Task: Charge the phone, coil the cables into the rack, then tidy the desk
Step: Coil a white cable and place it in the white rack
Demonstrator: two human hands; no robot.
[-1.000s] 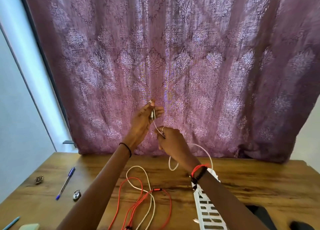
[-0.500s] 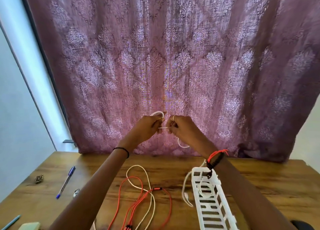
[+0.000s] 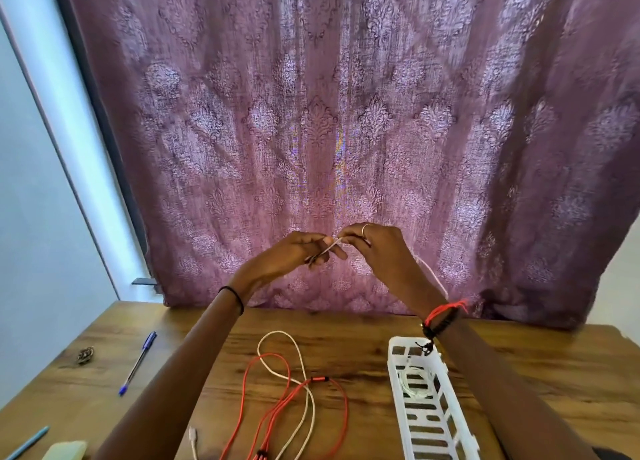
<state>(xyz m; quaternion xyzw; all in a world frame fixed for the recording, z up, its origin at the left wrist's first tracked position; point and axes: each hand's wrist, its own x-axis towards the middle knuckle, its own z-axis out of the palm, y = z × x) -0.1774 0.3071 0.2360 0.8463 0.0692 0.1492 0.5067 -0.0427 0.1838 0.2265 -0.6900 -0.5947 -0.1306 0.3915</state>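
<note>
Both hands are raised in front of the curtain, pinching one thin white cable (image 3: 433,276). My left hand (image 3: 294,255) holds one stretch of it between thumb and fingers. My right hand (image 3: 377,248) grips it just to the right, and the rest trails down behind my right wrist. A white slotted rack (image 3: 433,421) lies on the wooden desk (image 3: 554,373) under my right forearm, with a coiled white cable (image 3: 415,383) inside. A red cable (image 3: 273,404) and another white cable (image 3: 304,390) lie loose and tangled at the desk's middle.
A blue pen (image 3: 138,362) and a small dark metal object (image 3: 85,354) lie at the left. A light blue pen (image 3: 27,442) and a pale green eraser-like block (image 3: 65,451) sit at the bottom left edge. A purple patterned curtain (image 3: 346,130) hangs behind the desk.
Both hands came together at the same height and drew the white cable up off the desk. The loop that hung beside the rack is gone from the desk.
</note>
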